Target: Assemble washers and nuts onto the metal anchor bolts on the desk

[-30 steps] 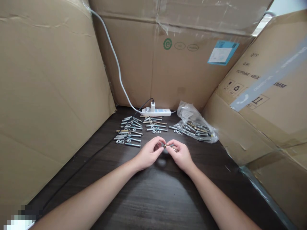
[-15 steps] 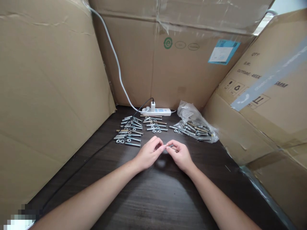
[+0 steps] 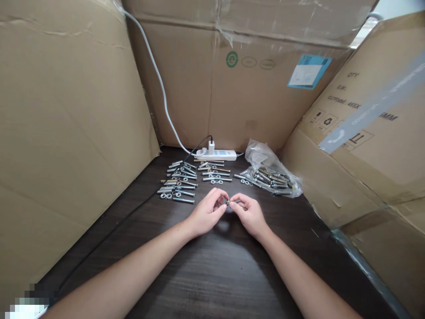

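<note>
In front of me, just above the table, my hands meet fingertip to fingertip. My left hand (image 3: 208,212) is closed, thumb and forefinger at a small metal nut (image 3: 228,202). My right hand (image 3: 248,213) pinches a brass-coloured bolt (image 3: 244,208); most of its length is hidden by the fingers, and the nut sits at its left end. Beyond my left hand, sorted bolts (image 3: 184,200), metal sleeves (image 3: 165,190), nuts (image 3: 178,194) and washers (image 3: 169,196) lie in rows. Another group of bolts (image 3: 217,180) and washers lies behind the hands.
A clear plastic bag (image 3: 265,155) of bolts lies at the back right. Behind the rows is a white power strip (image 3: 221,155) with a plugged-in charger. A black cable (image 3: 122,221) crosses the dark table (image 3: 215,274) at left. Cardboard boxes (image 3: 186,88) wall three sides.
My left fingertips have opened slightly from the right ones and shifted around the nut, which now shows between them. The rows and the bag are unchanged.
</note>
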The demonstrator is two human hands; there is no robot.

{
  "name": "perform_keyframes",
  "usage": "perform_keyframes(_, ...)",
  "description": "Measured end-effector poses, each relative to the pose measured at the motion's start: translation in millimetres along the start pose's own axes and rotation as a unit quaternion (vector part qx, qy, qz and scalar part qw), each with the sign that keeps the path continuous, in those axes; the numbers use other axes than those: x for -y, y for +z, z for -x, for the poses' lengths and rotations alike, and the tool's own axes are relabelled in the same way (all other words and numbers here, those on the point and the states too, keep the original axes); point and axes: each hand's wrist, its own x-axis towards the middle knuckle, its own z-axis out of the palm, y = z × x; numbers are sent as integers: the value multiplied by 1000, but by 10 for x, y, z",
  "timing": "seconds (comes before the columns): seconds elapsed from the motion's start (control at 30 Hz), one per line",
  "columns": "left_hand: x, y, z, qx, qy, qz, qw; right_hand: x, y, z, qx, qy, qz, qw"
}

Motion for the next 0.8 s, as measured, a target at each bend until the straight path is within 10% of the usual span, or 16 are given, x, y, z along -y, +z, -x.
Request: perform_keyframes(0.8, 34, 13, 1, -3, 16, -1, 1000, 14, -9, -6, 1, -21, 5, 1000)
